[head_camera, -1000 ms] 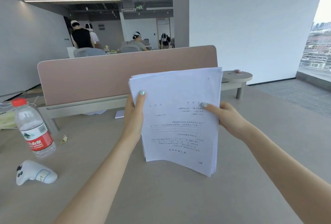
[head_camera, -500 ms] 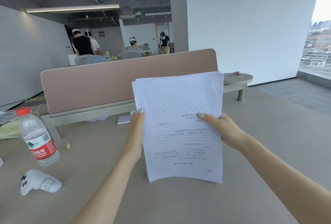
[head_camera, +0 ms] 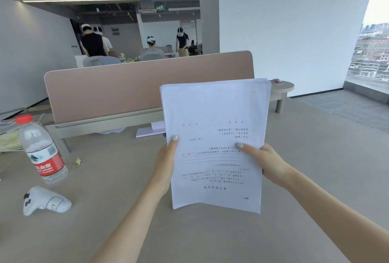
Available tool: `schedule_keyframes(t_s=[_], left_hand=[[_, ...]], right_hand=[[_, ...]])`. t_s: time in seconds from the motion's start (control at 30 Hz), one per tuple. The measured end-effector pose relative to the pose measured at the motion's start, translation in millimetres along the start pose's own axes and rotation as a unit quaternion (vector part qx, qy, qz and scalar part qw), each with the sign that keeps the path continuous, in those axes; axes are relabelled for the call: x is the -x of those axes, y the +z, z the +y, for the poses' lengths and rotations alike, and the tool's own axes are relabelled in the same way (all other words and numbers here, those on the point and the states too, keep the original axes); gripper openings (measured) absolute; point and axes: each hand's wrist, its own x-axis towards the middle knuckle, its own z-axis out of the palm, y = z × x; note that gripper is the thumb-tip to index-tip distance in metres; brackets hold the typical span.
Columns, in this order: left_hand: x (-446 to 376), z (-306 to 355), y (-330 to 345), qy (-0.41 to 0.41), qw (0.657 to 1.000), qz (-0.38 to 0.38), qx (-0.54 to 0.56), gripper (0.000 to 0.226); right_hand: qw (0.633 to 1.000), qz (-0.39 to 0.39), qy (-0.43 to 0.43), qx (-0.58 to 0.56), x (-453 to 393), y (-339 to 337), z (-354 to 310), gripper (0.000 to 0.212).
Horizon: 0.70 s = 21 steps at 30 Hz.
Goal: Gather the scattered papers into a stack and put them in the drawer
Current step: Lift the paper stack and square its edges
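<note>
Both hands grip it, left hand (head_camera: 166,164) and right hand (head_camera: 266,162) pinching opposite side edges of the paper stack (head_camera: 214,145), upright above the desk (head_camera: 210,237); I judge it light, floppy, slippery between sheets.

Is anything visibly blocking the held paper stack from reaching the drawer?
Cannot tell: no drawer is in view. The left hand and right hand hold the paper stack upright above the desk.
</note>
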Motion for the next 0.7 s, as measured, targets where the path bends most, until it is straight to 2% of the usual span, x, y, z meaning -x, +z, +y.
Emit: schedule_keyframes(t_s=[0.07,0.2,0.33,0.43,0.53,0.7], left_hand=[[15,-16,4,-0.03,0.999,0.008,-0.025,0.023],[29,-8,14,-0.038,0.999,0.008,-0.02,0.023],[32,2,22,-0.042,0.998,-0.038,-0.023,0.029],[36,6,37,-0.07,0.993,-0.099,-0.004,0.028],[43,20,59,-0.062,0.987,-0.145,0.006,0.028],[36,36,95,-0.059,0.984,-0.15,0.073,0.035]], right_hand=[[1.0,-0.005,0.021,0.023,9,2,20,0.027],[0.999,0.019,-0.002,0.045,23,1,20,0.024],[0.997,0.033,-0.02,0.06,52,-13,1,0.018],[0.998,0.04,-0.025,0.037,84,-29,-9,0.021],[0.999,0.042,-0.006,0.028,119,-49,-13,0.025],[0.996,0.054,0.054,0.039,177,-80,-8,0.034]])
